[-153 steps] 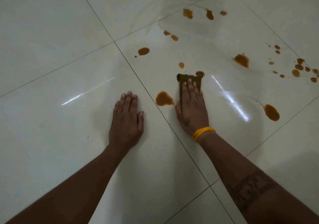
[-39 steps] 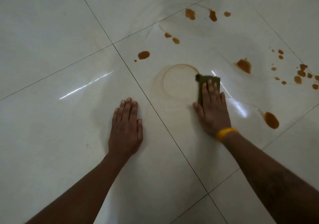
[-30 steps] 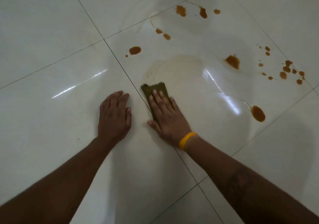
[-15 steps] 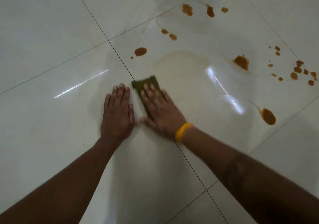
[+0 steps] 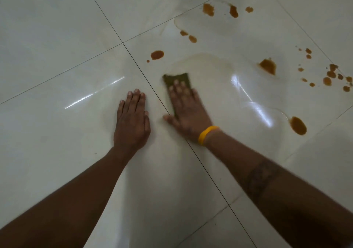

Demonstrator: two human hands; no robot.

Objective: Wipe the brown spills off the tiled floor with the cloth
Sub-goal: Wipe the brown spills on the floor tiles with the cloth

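The glossy white tiled floor [image 5: 57, 37] was crossed by thin dark grout lines and caught streaks of reflected light. The left hand [image 5: 131, 121] lay flat on a near tile, fingers straight and together, grasping nothing. Just right of it, across a grout line, the right hand [image 5: 186, 112] pressed flat on a dark green folded cloth [image 5: 176, 79], fingers extended over it rather than curled; its outline was slightly blurred. A yellow band [image 5: 207, 134] circled that wrist. A faint brownish smear [image 5: 208, 62] ringed the tile beyond the cloth. Brown spills remained: an oval spot [image 5: 157, 54] far left of the cloth, drops [image 5: 208, 9] farther off, a blotch [image 5: 268, 66] and scattered specks [image 5: 331, 74] to the right, and a large puddle [image 5: 298, 125] near right.
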